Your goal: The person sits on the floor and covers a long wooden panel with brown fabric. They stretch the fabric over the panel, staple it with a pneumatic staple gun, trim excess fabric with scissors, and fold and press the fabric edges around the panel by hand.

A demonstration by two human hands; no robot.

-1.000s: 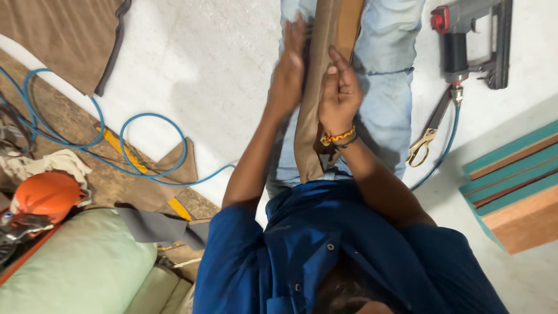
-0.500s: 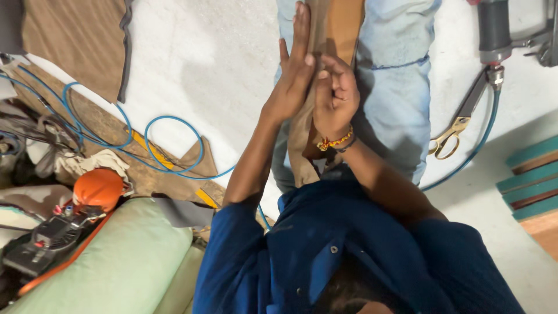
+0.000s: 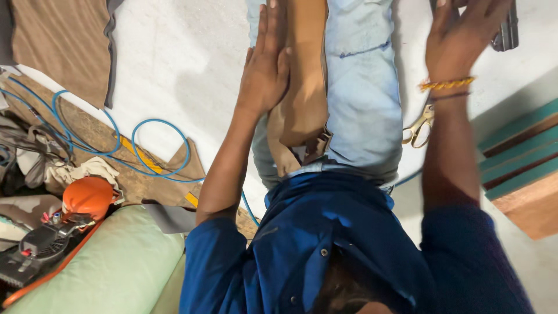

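Fingers of the left hand are laid flat and open against the brown strip on the lap, while the right hand is spread empty beside it (nearing a dark tool), so smoothing seems underway.

There is one view only, from the camera on my head, so nothing is shared with a second view. It looks steeply down along my chest and lap toward the floor, close enough that my shirt fills the 6 o'clock edge. My left hand lies toward 12 o'clock, my right hand toward 1 o'clock, cut by the top edge. The hose sits at 9 o'clock, the boards at 3 o'clock.
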